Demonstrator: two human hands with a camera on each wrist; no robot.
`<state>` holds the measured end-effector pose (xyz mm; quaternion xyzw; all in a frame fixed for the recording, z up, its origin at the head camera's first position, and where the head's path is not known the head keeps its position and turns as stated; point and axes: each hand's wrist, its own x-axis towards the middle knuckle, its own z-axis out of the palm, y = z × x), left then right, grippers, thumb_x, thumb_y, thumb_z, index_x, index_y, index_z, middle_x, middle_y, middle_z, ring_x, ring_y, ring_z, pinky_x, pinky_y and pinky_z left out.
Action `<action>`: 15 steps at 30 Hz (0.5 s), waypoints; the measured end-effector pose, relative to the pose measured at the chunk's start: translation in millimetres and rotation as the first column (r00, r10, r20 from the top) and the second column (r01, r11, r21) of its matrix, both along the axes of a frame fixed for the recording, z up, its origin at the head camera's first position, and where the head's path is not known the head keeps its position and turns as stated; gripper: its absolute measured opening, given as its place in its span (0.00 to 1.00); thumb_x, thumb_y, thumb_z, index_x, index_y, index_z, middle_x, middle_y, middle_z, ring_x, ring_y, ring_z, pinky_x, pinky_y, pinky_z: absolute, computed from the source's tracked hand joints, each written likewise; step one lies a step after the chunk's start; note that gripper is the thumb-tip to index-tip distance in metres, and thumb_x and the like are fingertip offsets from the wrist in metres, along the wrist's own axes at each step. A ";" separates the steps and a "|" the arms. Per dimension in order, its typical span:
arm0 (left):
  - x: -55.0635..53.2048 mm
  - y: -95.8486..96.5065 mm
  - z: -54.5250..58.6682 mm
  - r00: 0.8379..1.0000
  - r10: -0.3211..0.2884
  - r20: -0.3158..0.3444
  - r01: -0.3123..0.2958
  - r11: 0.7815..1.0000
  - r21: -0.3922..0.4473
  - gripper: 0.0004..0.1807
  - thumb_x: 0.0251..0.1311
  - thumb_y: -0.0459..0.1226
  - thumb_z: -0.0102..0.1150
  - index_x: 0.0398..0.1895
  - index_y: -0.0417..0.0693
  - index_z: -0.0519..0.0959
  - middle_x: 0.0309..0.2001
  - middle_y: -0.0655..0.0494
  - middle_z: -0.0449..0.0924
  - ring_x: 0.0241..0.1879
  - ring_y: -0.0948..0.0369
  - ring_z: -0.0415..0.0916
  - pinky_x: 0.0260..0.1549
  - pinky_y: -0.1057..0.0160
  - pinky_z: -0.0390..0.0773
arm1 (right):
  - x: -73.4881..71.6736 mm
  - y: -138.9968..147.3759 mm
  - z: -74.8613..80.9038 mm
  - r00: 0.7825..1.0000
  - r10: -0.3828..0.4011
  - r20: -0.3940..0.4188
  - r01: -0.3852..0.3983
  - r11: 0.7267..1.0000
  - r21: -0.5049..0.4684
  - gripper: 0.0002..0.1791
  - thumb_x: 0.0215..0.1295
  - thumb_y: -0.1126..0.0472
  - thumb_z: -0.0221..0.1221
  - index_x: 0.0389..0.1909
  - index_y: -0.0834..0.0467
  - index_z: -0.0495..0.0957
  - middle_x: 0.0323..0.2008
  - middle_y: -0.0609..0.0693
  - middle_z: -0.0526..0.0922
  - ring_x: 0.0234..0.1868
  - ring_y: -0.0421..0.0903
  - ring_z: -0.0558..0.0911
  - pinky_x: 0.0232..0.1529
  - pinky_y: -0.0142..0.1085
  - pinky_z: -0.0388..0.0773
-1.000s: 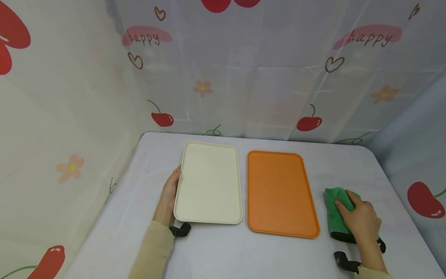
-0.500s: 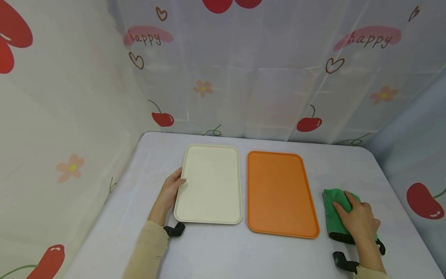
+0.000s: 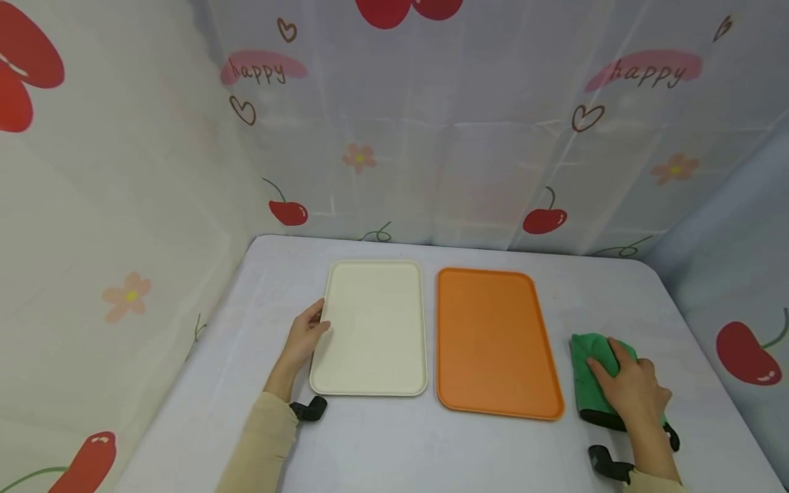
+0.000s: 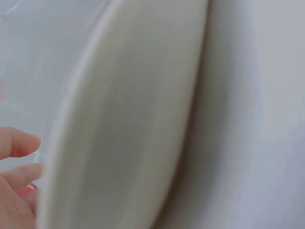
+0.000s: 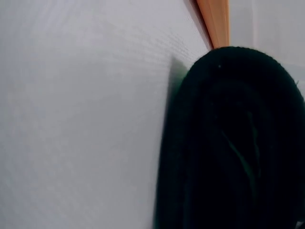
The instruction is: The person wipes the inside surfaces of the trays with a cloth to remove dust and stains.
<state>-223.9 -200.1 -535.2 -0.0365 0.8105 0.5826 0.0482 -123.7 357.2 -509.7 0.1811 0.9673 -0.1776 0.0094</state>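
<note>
A cream tray (image 3: pixel 376 335) lies flat on the white-covered table. My left hand (image 3: pixel 302 340) is at its left edge, with the thumb overlapping the rim in the head view. Thumb and fingers (image 4: pixel 21 143) look loosely spread beside the blurred rim in the left wrist view. On the right, my right hand (image 3: pixel 635 390) grips a folded green cloth (image 3: pixel 590 387) from above, thumb on the near side. The cloth's dark, layered end (image 5: pixel 233 143) fills much of the right wrist view. Part of it is hidden under the palm.
An orange tray (image 3: pixel 498 342) lies between the cream tray and the green cloth, with a narrow gap beside the cream one. The white tabletop (image 3: pixel 481 452) ends at the back against a patterned curtain (image 3: pixel 431 137), which also hangs at both sides.
The cream tray's far edge has come down and nearer, and it now looks flatter. My left thumb has come into view over the rim. The right hand and cloth have barely moved.
</note>
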 end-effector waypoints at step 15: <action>18.2 2.0 11.6 0.980 0.023 -0.197 -0.092 0.932 -0.351 0.34 0.71 0.40 0.50 0.75 0.36 0.54 0.73 0.31 0.53 0.73 0.35 0.47 0.71 0.37 0.50 | 8.9 -6.4 9.4 0.997 -0.063 0.047 0.067 0.995 -0.068 0.48 0.70 0.29 0.33 0.77 0.57 0.36 0.67 0.85 0.31 0.65 0.84 0.42 0.51 0.81 0.43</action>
